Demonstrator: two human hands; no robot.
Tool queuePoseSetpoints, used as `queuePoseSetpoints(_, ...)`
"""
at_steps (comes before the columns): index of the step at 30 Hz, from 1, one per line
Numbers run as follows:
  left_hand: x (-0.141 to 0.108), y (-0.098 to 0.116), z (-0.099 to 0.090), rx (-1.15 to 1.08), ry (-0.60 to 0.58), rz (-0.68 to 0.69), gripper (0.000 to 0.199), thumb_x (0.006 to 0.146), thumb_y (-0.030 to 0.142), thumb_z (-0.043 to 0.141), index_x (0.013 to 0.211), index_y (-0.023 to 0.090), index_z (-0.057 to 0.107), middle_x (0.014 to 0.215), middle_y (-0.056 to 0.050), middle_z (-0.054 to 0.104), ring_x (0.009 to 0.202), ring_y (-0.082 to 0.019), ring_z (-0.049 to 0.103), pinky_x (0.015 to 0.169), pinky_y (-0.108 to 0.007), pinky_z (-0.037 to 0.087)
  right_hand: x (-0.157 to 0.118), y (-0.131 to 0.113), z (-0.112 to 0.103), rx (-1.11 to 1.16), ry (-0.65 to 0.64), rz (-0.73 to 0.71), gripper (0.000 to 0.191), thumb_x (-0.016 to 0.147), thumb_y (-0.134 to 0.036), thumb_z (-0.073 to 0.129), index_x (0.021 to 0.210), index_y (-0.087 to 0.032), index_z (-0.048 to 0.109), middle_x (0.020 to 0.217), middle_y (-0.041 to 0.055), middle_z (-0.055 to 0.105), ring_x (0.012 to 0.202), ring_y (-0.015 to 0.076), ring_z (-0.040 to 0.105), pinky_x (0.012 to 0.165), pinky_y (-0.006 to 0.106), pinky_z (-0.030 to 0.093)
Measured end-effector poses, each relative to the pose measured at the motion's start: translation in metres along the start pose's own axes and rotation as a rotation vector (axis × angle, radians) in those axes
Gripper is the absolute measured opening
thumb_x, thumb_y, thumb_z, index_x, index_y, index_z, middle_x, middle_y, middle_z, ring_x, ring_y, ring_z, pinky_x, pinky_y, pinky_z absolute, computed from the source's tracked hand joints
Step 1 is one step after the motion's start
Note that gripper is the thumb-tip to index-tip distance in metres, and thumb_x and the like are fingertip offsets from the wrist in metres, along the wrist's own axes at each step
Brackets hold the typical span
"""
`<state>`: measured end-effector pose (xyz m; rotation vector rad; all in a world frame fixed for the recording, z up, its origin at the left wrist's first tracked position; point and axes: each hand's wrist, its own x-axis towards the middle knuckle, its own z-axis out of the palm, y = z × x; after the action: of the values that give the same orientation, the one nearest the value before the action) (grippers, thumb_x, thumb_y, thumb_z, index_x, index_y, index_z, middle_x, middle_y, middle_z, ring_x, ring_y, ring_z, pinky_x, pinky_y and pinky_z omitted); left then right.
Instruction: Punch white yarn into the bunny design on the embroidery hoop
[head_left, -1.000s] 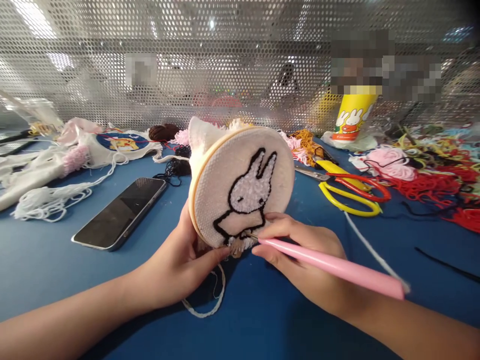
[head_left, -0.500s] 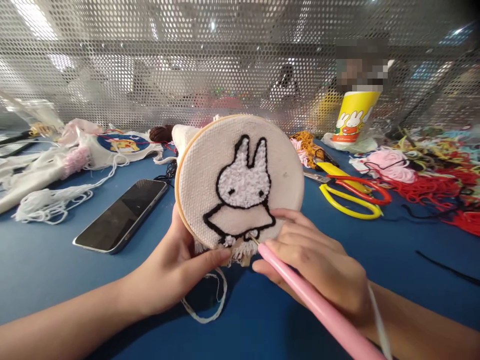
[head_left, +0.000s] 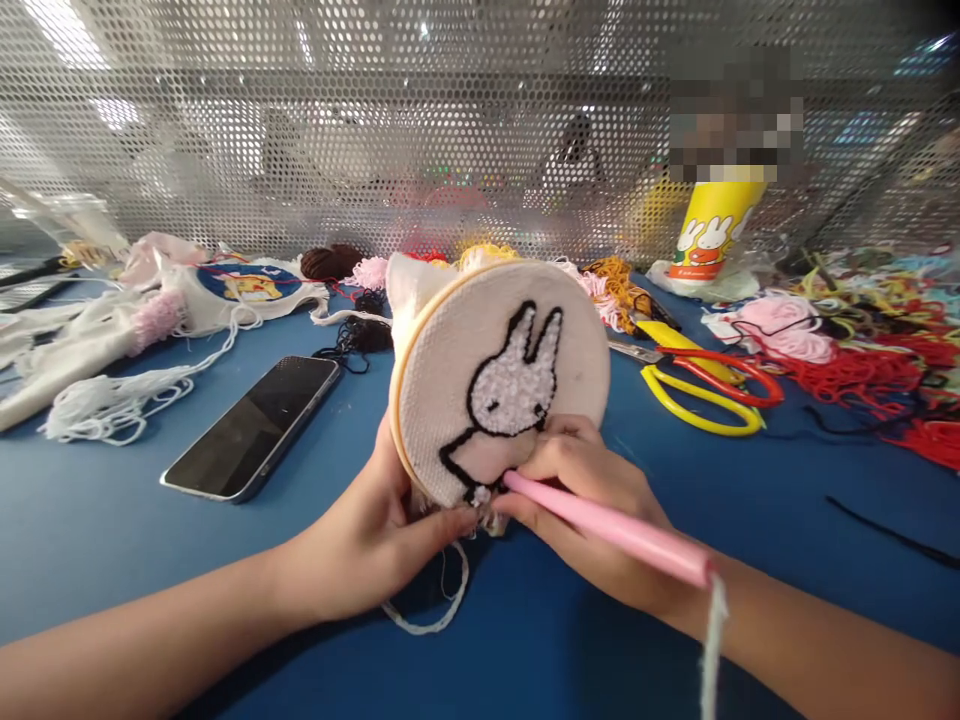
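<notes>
Cream cloth stretched in a round embroidery hoop [head_left: 409, 400] stands tilted above the blue table, bearing a white rabbit [head_left: 514, 385] outlined in black. My left hand [head_left: 397, 530] grips the hoop's lower left edge, thumb in front and fingers behind. In my right hand [head_left: 592, 500] is a pink punch needle [head_left: 615, 525], its front end against the cloth at the rabbit's lower body; the metal tip is hidden. White yarn [head_left: 712, 640] hangs from the tool's back end. A loop of white yarn [head_left: 435, 625] lies below the hoop.
A phone [head_left: 255, 430] lies to the left near white yarn [head_left: 112, 400]. Right of the hoop are scissors [head_left: 705, 405] with red and yellow handles. A yellow cup [head_left: 716, 230] stands behind them, with red yarn [head_left: 847, 385] at right. A perforated metal screen [head_left: 450, 130] rises behind.
The hoop has shifted right and turned, and its back cloth shows more. The pink tool has swung flatter, its back end now visible, and its metal tip no longer shows.
</notes>
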<state>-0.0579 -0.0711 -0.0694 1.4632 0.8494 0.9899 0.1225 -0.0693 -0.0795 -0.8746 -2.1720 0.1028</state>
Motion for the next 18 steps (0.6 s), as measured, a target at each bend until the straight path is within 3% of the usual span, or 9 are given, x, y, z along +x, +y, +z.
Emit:
queuePoseSetpoints(3,0.006,-0.001,-0.001,0.006,-0.007,-0.031,0.077,0.068,0.014,0.06,0.128,0.027,0.013,0.122,-0.004,0.043,0.113,-0.021,0.039,0.09,-0.03,0.039,0.002,-0.002,-0.006,0.141,0.031,0.15,0.01,0.076,-0.018,0.051,0.069,-0.018,0.044,0.06,-0.0031,0.05,0.055,0.0081,0.05,0.059,0.022,0.041)
queuePoseSetpoints(8,0.01,-0.001,-0.004,-0.052,-0.037,-0.089,0.082,0.069,0.013,0.059,0.129,0.029,0.007,0.123,-0.003,0.042,0.113,-0.021,0.039,0.089,-0.027,0.04,-0.001,0.002,-0.013,0.385,0.091,0.322,0.008,0.078,-0.02,0.047,0.07,-0.019,0.044,0.058,-0.0044,0.047,0.052,0.0071,0.049,0.049,0.019,0.04)
queuePoseSetpoints(12,0.01,-0.003,-0.006,-0.031,-0.039,-0.091,0.082,0.068,0.012,0.06,0.129,0.029,0.008,0.125,-0.002,0.041,0.114,-0.021,0.038,0.09,-0.027,0.039,-0.001,0.004,-0.014,0.457,0.208,0.37,0.013,0.078,-0.021,0.048,0.065,-0.018,0.044,0.052,-0.0053,0.046,0.047,0.0063,0.047,0.046,0.019,0.04)
queuePoseSetpoints(18,0.01,-0.004,-0.006,-0.016,-0.036,-0.097,0.082,0.069,0.015,0.06,0.129,0.03,0.007,0.124,-0.001,0.04,0.115,-0.023,0.036,0.091,-0.03,0.038,-0.002,0.005,-0.014,0.452,0.2,0.385,0.013,0.077,-0.02,0.049,0.065,-0.019,0.044,0.052,-0.005,0.045,0.045,0.0072,0.046,0.044,0.02,0.04)
